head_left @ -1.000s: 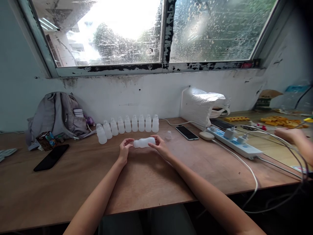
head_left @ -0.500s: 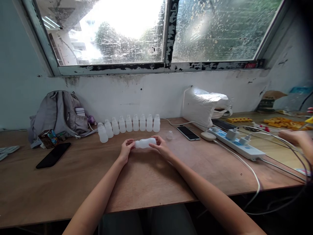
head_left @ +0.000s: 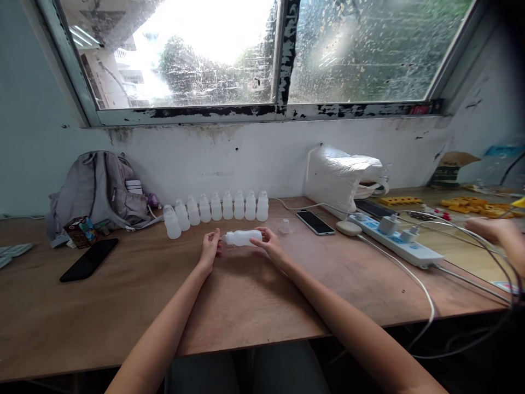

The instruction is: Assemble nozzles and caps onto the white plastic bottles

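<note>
A frosted white baby bottle (head_left: 243,237) lies sideways in the air just above the table, its narrow teat end pointing left. My right hand (head_left: 268,243) is closed around its base. At the other end, my left hand (head_left: 211,249) has its fingers curled about the clear teat tip; part of their contact is hidden. Beyond my hands stands a row of several similar bottles (head_left: 216,208) upright, the leftmost one (head_left: 172,223) slightly nearer. To the right of my right hand, a small clear cap (head_left: 284,225) rests on the wooden table (head_left: 246,306).
A phone (head_left: 315,222), a round pad (head_left: 348,228) and a power strip (head_left: 397,241) with cables lie to the right. On the left are a grey backpack (head_left: 94,186), a small carton (head_left: 81,231) and a black phone (head_left: 89,260). Another person's hand (head_left: 488,227) shows at far right.
My left hand has shifted slightly left and turned, from the bottle's collar to its tip, so more of the neck shows. My right hand keeps its hold on the base.
</note>
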### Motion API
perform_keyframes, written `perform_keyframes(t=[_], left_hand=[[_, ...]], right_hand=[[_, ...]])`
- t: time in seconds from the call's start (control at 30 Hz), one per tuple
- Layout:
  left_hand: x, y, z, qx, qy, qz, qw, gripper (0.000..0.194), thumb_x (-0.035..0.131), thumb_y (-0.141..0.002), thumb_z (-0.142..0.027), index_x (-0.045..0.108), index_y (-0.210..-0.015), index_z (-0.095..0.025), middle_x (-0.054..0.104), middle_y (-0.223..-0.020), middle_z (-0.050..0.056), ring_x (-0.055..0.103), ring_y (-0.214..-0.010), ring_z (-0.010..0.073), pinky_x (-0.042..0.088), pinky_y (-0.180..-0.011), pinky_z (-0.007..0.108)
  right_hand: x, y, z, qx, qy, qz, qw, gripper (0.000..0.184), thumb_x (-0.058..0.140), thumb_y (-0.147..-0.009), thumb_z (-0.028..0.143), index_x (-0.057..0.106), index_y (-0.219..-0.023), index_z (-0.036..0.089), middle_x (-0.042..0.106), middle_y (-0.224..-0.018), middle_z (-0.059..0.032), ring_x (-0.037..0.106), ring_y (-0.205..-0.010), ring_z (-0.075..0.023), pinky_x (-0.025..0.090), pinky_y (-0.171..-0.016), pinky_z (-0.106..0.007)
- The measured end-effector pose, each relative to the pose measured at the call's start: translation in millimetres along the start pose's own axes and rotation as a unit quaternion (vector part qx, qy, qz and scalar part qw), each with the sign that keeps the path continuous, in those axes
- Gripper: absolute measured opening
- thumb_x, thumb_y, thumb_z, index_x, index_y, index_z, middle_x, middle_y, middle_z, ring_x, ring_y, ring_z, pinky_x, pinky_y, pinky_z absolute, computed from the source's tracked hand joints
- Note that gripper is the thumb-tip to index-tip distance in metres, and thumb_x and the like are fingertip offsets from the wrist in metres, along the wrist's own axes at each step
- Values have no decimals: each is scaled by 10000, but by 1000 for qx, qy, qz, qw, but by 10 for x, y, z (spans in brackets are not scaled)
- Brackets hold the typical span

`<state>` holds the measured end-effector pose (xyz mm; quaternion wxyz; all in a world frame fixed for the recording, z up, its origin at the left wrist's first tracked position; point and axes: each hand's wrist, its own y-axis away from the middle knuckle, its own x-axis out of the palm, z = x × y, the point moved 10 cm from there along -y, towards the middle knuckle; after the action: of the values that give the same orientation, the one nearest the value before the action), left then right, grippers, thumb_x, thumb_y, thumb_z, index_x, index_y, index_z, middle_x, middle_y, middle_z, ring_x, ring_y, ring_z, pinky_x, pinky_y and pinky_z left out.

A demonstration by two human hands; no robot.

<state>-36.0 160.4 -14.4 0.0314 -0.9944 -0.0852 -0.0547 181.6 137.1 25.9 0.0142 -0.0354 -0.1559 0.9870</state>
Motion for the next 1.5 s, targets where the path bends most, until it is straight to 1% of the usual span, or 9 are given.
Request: perform_keyframes(t=[0.17,0.33,0.43,0.63,0.93,1.1,1.27,1.43,1.5], left_hand=[[125,49,-67,24,-1,47,999,391,597,-634,-446,507,-867,-146,554,-662,21,500,-510,95,426,-496,231],[217,102,-253,74,29,84,993,419,683,-556,-224,508,-932,-170,585,-872,36,558,-814,126,425,-761,244],[196,96,-233,67,31,72,995,362,629,-630,-299,504,-943,-168,574,-899,49,556,-823,129,434,-730,243],[272,114,-118,36,6,103,994,367,550,-673,-478,514,-763,-124,500,-562,-12,474,-436,85,414,-459,235],[334,179,-356,125,-2,139,982,229,570,-696,-366,521,-794,-165,555,-661,-14,525,-593,91,431,-615,225],[343,202,-430,162,-15,147,976,193,568,-702,-339,534,-771,-163,564,-689,-8,515,-613,94,423,-616,218],[369,229,-455,176,-25,155,972,193,554,-712,-345,549,-774,-163,567,-692,-2,516,-621,103,421,-586,212],[383,251,-472,177,-26,163,970,205,549,-718,-359,560,-778,-164,563,-675,-4,515,-612,101,427,-576,208],[394,262,-473,174,-23,166,970,216,550,-720,-368,559,-797,-165,560,-683,-2,519,-617,99,435,-586,208]], right_hand=[[11,9,-12,5,-1,6,1000,430,668,-580,355,513,-938,173,577,-852,-40,556,-764,-149,457,-681,-273],[-45,9,-22,19,-2,-22,1000,427,668,-570,363,520,-917,165,578,-821,-36,555,-749,-154,453,-674,-279],[-30,16,-17,20,-2,-20,1000,423,669,-568,365,523,-914,169,581,-826,-35,556,-758,-156,454,-678,-280],[23,28,-30,24,-31,-2,999,413,673,-570,343,519,-914,174,571,-808,-25,551,-748,-150,481,-650,-281],[6,21,-108,53,-84,0,995,386,668,-585,348,525,-904,183,568,-841,-28,569,-734,-150,516,-536,-244],[-1,39,-172,85,-32,3,996,331,593,-643,444,567,-773,141,584,-616,-22,524,-437,-96,411,-335,-184],[100,86,-232,109,30,41,993,429,424,-726,533,533,-628,129,411,-293,42,333,-215,-65,189,-226,-178],[154,119,-289,137,57,60,987,492,319,-758,544,463,-496,153,407,-293,22,312,-215,-71,181,-248,-201],[108,108,-210,102,89,41,990,497,295,-770,540,478,-521,151,415,-319,23,331,-239,-77,211,-270,-204]])
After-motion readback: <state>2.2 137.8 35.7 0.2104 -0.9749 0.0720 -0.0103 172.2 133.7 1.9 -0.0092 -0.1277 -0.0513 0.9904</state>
